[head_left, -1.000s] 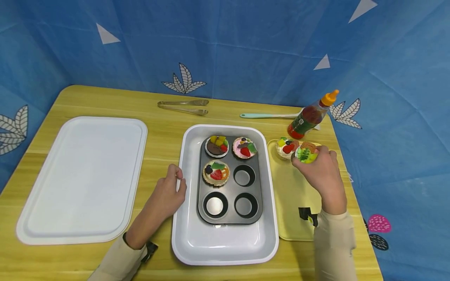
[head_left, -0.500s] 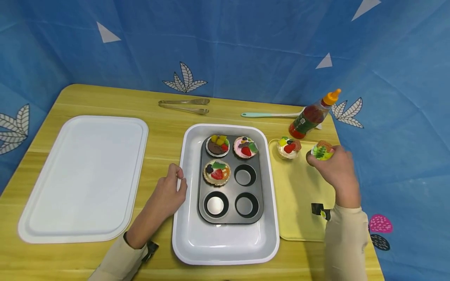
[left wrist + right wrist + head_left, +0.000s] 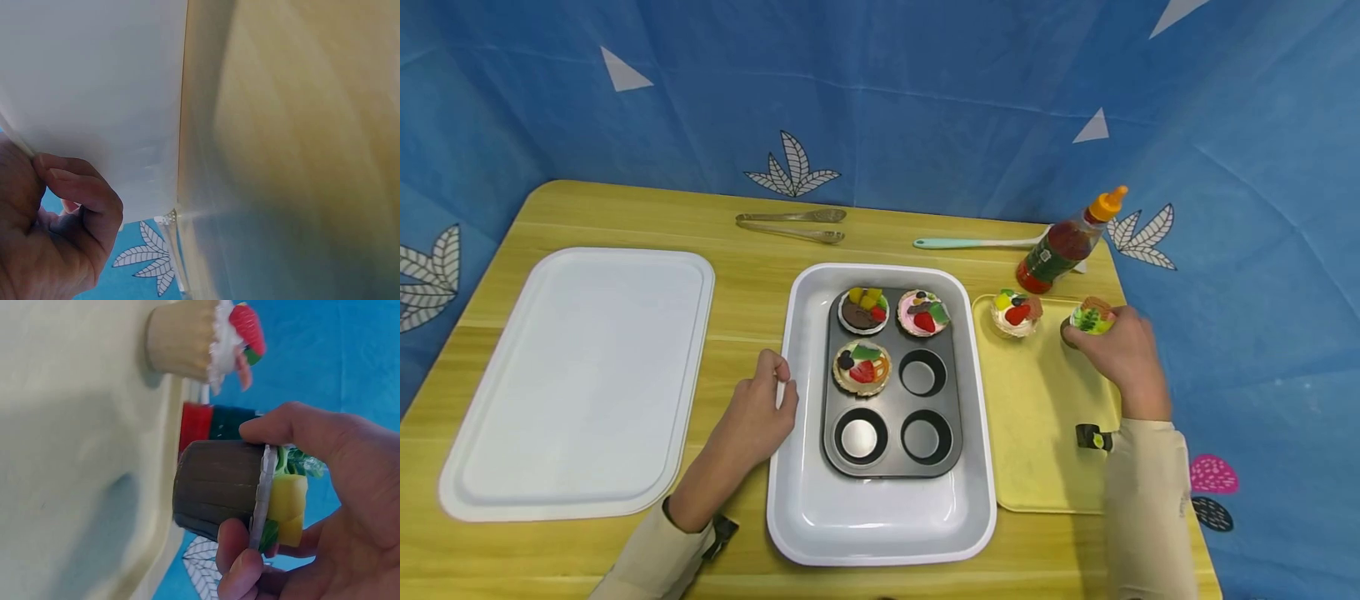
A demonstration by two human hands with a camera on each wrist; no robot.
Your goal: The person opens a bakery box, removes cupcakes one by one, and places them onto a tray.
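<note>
In my right hand [image 3: 1120,354] is a toy cupcake [image 3: 219,484] with a dark brown cup and green and yellow topping. Thumb and fingers grip it near the rim, close over the back right of the yellow tray [image 3: 1022,467]. A second cupcake [image 3: 1017,315], pale with a strawberry on top, stands on that tray to its left. My left hand [image 3: 760,408] pinches the left rim of the white basin [image 3: 880,533] between thumb and curled fingers. Inside the basin lies a grey muffin tin [image 3: 891,425]; three of its cups hold topped cupcakes [image 3: 862,368].
A flat white tray [image 3: 580,383] lies at the left of the wooden table. Metal tongs [image 3: 793,225] lie at the back. Behind the yellow tray stands a red sauce bottle [image 3: 1060,250] with an orange cap, beside a utensil with a mint handle [image 3: 955,243].
My right hand has carried the brown cupcake to the right, away from the pale one, and then slightly farther right. My left hand has stayed at the basin's rim.
</note>
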